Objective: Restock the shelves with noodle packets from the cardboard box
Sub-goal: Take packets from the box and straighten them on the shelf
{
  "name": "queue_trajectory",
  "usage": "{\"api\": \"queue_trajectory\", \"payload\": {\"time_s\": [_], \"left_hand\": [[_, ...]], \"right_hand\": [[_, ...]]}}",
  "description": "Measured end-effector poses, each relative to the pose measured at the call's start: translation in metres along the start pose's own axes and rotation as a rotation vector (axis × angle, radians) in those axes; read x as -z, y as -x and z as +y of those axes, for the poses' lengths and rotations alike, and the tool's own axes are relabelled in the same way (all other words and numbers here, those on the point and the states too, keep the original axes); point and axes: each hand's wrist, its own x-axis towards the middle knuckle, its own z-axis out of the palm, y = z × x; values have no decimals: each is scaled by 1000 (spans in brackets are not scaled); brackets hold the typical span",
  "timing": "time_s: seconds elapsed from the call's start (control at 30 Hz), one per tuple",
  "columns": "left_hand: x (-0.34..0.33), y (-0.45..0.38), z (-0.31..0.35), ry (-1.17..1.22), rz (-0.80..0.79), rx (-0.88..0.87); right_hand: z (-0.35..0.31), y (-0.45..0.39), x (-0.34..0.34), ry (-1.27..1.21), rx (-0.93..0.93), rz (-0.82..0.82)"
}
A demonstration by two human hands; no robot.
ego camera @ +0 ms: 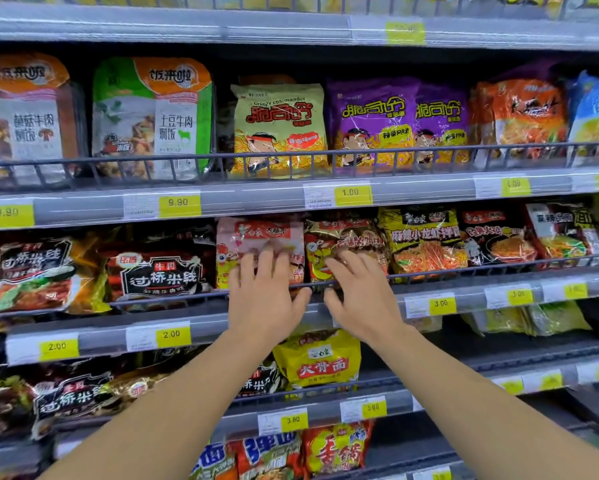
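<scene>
Both my hands reach over the wire rail of the middle shelf (187, 299). My left hand (266, 296) lies flat with fingers spread against a pink noodle packet (256, 237) standing behind the rail. My right hand (360, 296) rests with fingers spread on the brown and gold noodle packet (346, 233) beside it. Neither hand grips anything. The cardboard box is out of view.
Shelves above and below hold many packets: yellow (279, 129) and purple (370, 126) snack noodles above, black rice-noodle packs (159, 271) at left, a yellow packet (320, 362) below my wrists. Yellow price tags (171, 334) line the shelf edges.
</scene>
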Motion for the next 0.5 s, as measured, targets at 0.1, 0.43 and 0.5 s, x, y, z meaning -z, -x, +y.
{"api": "queue_trajectory", "payload": {"time_s": [0.1,0.43,0.5], "left_hand": [[4,13,-14,8,72,36],[15,40,-37,-85,-237,-34],[17,38,-41,-83,-255,-32]], "right_hand": [[-17,3,1,-16,95,-20],[-49,4,-9,153,-10,-232],[-53,4,-8,143,-12,-246]]}}
